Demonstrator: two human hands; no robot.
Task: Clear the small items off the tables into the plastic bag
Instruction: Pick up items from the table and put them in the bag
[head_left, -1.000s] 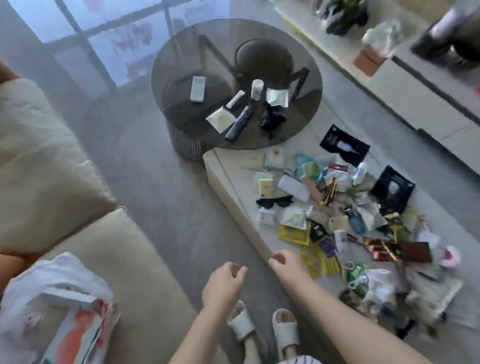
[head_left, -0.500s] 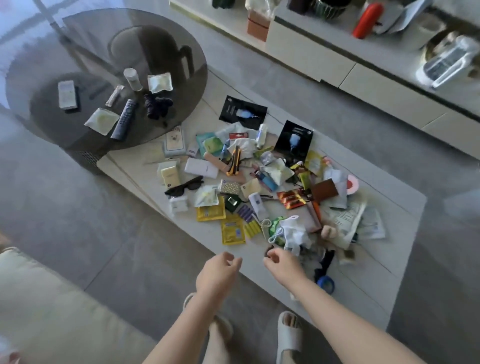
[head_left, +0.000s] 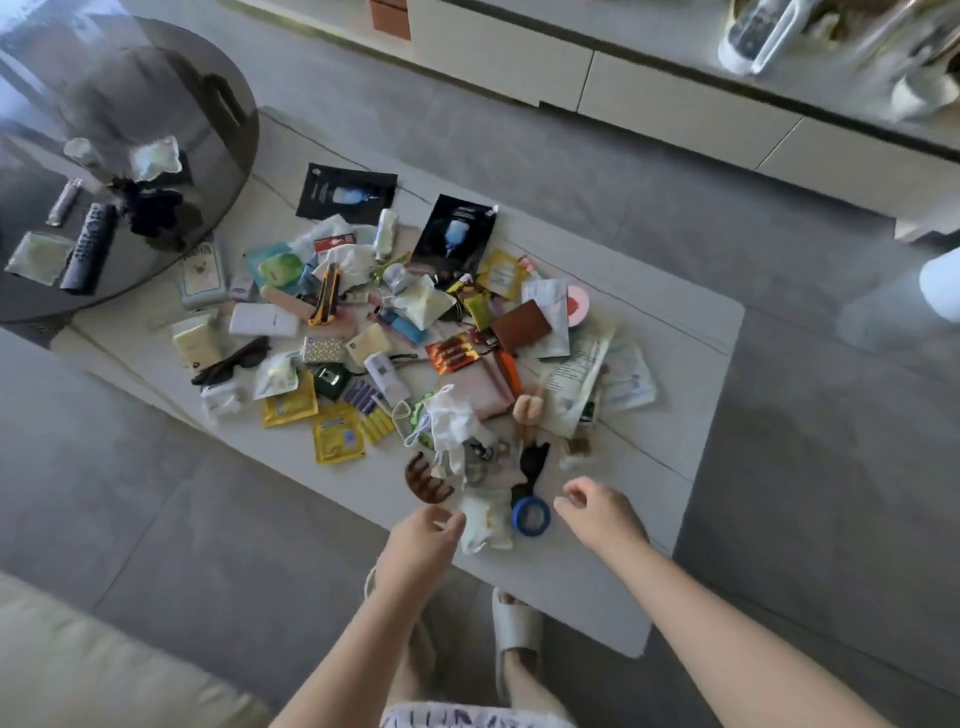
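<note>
Having shifted from sofa to white table (head_left: 675, 353), both hands are hovering: left hand (head_left: 423, 540) and right hand (head_left: 597, 512), loosely curled, holding nothing, are nearing the blue tape roll (head_left: 531, 514); collection is starting.

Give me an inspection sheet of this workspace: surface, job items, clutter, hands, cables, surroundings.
Surface: white table, near edge bare; round dark glass table overlaps its far left corner.
Job's things: heap of sachets, packets and papers; sunglasses, brown hair claw, blue tape roll, utility knife. Plastic bag: nothing seen.
Clutter: remote and dark cloth on the glass table.
Hands: left hand at a white crumpled wrapper, grip unclear; right hand loosely curled, holding nothing.
Cables: nothing seen.
Surroundings: grey floor, sofa, white cabinet.
</note>
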